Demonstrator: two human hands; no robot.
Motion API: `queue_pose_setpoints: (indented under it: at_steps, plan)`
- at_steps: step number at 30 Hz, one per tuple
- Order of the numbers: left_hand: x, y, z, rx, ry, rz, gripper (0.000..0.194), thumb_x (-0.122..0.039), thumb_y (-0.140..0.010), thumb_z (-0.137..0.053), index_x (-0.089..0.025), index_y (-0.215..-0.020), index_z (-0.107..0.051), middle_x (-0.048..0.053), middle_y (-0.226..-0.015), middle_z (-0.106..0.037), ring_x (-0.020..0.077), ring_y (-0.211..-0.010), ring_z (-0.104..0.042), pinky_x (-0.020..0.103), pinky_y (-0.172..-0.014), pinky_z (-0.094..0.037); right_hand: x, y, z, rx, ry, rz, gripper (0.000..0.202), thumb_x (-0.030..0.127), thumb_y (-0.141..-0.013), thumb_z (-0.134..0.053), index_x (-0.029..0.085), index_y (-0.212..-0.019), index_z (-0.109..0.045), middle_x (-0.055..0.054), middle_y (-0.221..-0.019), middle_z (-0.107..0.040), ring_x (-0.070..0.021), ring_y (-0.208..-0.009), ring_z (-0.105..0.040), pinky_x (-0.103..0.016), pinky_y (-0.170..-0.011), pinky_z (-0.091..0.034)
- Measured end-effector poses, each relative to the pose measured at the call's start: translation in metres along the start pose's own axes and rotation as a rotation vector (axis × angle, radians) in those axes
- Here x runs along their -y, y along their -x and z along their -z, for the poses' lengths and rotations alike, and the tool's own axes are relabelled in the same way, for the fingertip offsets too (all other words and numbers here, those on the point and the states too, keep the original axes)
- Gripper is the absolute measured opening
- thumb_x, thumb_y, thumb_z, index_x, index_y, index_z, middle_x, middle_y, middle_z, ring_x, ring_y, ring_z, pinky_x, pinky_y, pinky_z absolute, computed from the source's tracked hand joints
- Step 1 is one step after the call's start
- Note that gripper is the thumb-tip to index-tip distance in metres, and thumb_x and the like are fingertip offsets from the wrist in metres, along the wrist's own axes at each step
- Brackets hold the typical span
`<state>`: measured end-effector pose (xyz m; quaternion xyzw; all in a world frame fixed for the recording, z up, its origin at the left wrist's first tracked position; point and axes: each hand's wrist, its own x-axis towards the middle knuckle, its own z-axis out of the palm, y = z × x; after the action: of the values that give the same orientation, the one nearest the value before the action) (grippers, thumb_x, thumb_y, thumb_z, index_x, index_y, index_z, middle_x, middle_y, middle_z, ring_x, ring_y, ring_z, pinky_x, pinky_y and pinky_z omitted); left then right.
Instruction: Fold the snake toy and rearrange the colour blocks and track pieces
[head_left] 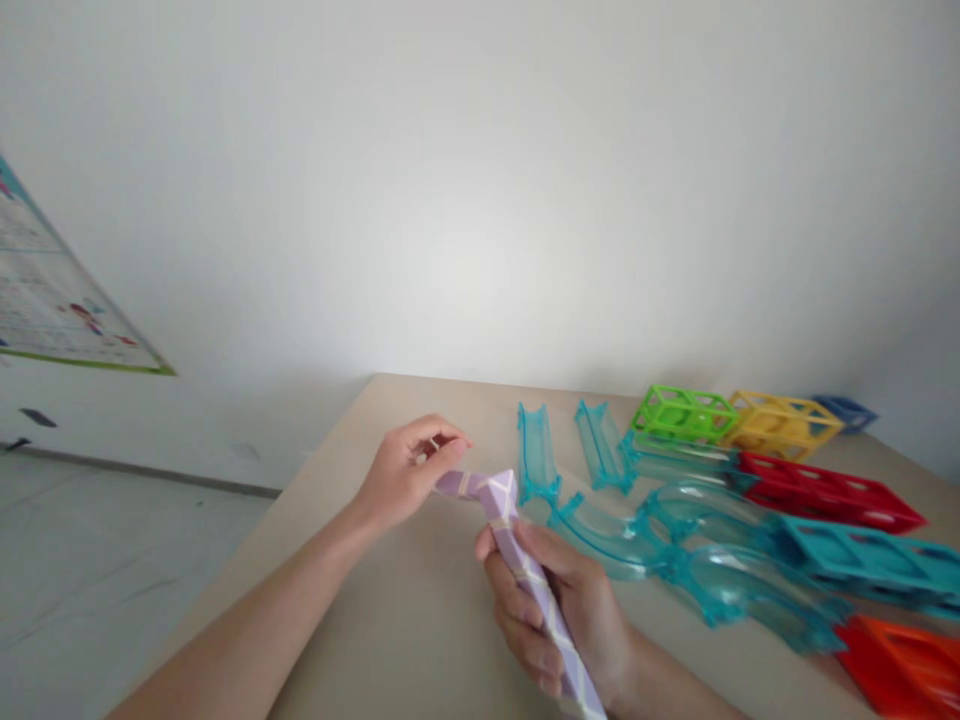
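My right hand [559, 610] is wrapped round a long lilac strip with pale crossing lines [517, 550]. From the lower edge of the view the strip rises to a pointed corner, then bends left as a shorter arm. My left hand [412, 465] is at the end of that shorter arm, its thumb and index finger curled together. The strip's end goes out of sight under this hand, and its other fingers are hidden. Just right of the strip, clear teal track pieces [536, 455] lie on the light table [405, 590].
Curved teal tracks [615, 540] spread to the right. Beyond them lie stacked frame blocks in green [682, 415], yellow [784, 422], dark blue [844, 412], red [825, 490], teal [870, 560] and orange-red [904, 665]. A white wall [465, 200] stands behind the table. A poster [67, 300] hangs at left.
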<state>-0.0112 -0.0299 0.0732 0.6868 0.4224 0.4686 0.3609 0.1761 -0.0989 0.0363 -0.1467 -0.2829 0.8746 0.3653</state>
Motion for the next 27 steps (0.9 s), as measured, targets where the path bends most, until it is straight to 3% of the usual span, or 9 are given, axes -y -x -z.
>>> queue_pose_setpoints:
  at_steps: [3, 6, 9, 13, 16, 20, 27]
  plan:
    - [0.013, -0.009, 0.020, 0.371, 0.161, 0.268, 0.029, -0.040, -0.081, -0.065, -0.013, -0.091, -0.071, 0.005, -0.079, -0.064, 0.0106, -0.061, -0.051, 0.021, -0.054, -0.037, 0.002, 0.001, 0.004, 0.086, -0.007, -0.149, 0.036, 0.050, -0.089, -0.048, 0.016, -0.091, -0.061, 0.008, -0.049, -0.043, -0.0042, -0.027, -0.033, -0.015, -0.026, -0.039]
    - [0.028, -0.011, 0.027, 0.723, 0.433, 0.403, 0.055, -0.045, -0.069, -0.075, -0.017, -0.115, -0.066, 0.008, -0.094, -0.065, 0.0125, -0.064, -0.056, 0.022, -0.052, -0.042, 0.002, 0.001, 0.009, 0.162, -0.046, -0.293, 0.039, 0.055, -0.088, -0.046, 0.018, -0.091, -0.058, 0.008, -0.049, -0.043, -0.0049, -0.027, -0.034, -0.016, -0.026, -0.040]
    - [0.032, -0.003, 0.020, 0.882, 0.629, 0.447, 0.070, -0.046, -0.061, -0.081, -0.019, -0.122, -0.062, 0.004, -0.079, -0.064, 0.0127, -0.053, -0.055, 0.022, -0.042, -0.041, 0.003, 0.000, 0.014, 0.254, -0.094, -0.385, 0.037, 0.055, -0.087, -0.047, 0.019, -0.091, -0.055, 0.008, -0.050, -0.045, -0.0055, -0.028, -0.035, -0.016, -0.027, -0.041]
    - [0.021, 0.009, 0.009, 0.861, 0.587, 0.468, 0.055, -0.045, -0.058, -0.082, -0.012, -0.100, -0.069, 0.001, -0.060, -0.061, 0.0121, -0.043, -0.052, 0.023, -0.040, -0.042, 0.001, 0.001, 0.015, 0.335, -0.118, -0.493, 0.038, 0.056, -0.084, -0.048, 0.019, -0.089, -0.052, 0.009, -0.050, -0.044, -0.0063, -0.026, -0.035, -0.015, -0.024, -0.033]
    - [0.017, 0.012, 0.008, 0.859, 0.472, 0.440, 0.050, -0.049, -0.056, -0.082, -0.011, -0.086, -0.069, 0.001, -0.056, -0.059, 0.0107, -0.041, -0.049, 0.022, -0.040, -0.037, -0.003, 0.002, 0.013, 0.308, -0.106, -0.488, 0.037, 0.056, -0.084, -0.050, 0.018, -0.086, -0.052, 0.009, -0.047, -0.041, -0.0058, -0.025, -0.032, -0.013, -0.022, -0.025]
    - [0.019, 0.010, 0.003, 0.757, 0.398, 0.316, 0.043, -0.050, -0.062, -0.076, -0.010, -0.075, -0.068, -0.002, -0.051, -0.050, 0.0068, -0.044, -0.038, 0.020, -0.042, -0.026, -0.004, 0.003, 0.009, 0.241, -0.101, -0.435, 0.038, 0.057, -0.083, -0.052, 0.019, -0.085, -0.051, 0.009, -0.048, -0.042, -0.0053, -0.024, -0.030, -0.014, -0.021, -0.027]
    - [0.013, 0.012, -0.016, 0.518, 0.355, 0.299, 0.040, -0.052, -0.072, -0.062, -0.013, -0.066, -0.061, 0.000, -0.051, -0.050, 0.0094, -0.045, -0.039, 0.023, -0.045, -0.024, 0.000, 0.000, 0.000, -0.027, 0.066, -0.094, 0.043, 0.059, -0.084, -0.053, 0.016, -0.081, -0.055, 0.009, -0.046, -0.044, -0.0035, -0.024, -0.032, -0.015, -0.025, -0.037]
